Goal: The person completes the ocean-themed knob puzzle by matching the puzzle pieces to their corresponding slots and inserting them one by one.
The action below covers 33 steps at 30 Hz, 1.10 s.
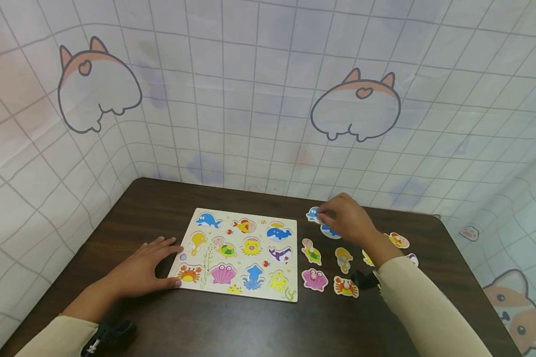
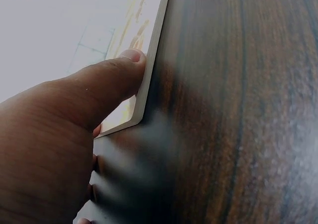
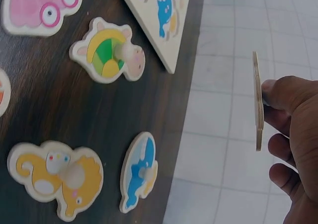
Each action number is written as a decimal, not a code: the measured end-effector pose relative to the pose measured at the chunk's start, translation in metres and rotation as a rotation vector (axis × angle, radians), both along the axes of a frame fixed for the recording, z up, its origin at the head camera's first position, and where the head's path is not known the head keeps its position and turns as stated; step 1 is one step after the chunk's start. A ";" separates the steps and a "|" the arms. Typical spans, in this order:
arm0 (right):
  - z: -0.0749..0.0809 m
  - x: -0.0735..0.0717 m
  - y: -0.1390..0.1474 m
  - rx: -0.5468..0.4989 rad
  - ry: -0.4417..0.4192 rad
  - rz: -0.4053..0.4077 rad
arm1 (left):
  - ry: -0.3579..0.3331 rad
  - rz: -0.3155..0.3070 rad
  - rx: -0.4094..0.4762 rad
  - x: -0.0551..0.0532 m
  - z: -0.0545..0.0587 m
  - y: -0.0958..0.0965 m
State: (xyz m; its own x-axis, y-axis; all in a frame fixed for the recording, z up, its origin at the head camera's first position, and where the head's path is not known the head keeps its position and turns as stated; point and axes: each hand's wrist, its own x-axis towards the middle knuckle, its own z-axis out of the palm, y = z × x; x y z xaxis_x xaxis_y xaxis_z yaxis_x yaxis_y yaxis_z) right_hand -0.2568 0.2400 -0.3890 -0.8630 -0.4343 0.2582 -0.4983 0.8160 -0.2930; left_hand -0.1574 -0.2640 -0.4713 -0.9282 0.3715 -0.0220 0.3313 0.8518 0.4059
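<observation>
My right hand (image 1: 348, 218) pinches a blue puzzle piece (image 1: 312, 214) between thumb and fingers, above the far side of the table. In the right wrist view that wooden piece (image 3: 258, 102) appears edge-on, its picture hidden. Just below the hand lies a whale piece (image 1: 330, 232). My left hand (image 1: 145, 267) rests at the left edge of a wooden puzzle board (image 1: 245, 293) printed with sea animals. Its thumb (image 2: 117, 72) lies on the board's near left corner, while the other fingers spread along the side.
Right of the board lie a turtle piece (image 1: 311, 252), a pink shell piece (image 1: 314, 279), a seahorse piece (image 1: 343, 260) and a crab piece (image 1: 346, 286). A fish piece (image 1: 399, 240) lies beyond the right wrist; other pieces are partly covered by the arm. A patterned curtain (image 1: 250, 124) backs the dark table.
</observation>
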 end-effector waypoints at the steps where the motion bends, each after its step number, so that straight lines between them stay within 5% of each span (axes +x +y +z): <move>1: 0.000 0.000 -0.002 -0.003 -0.003 -0.002 | 0.003 -0.005 0.002 0.000 0.000 0.000; 33: -0.016 -0.005 -0.056 -0.043 -0.063 0.001 | 0.016 -0.013 0.040 0.002 -0.003 -0.004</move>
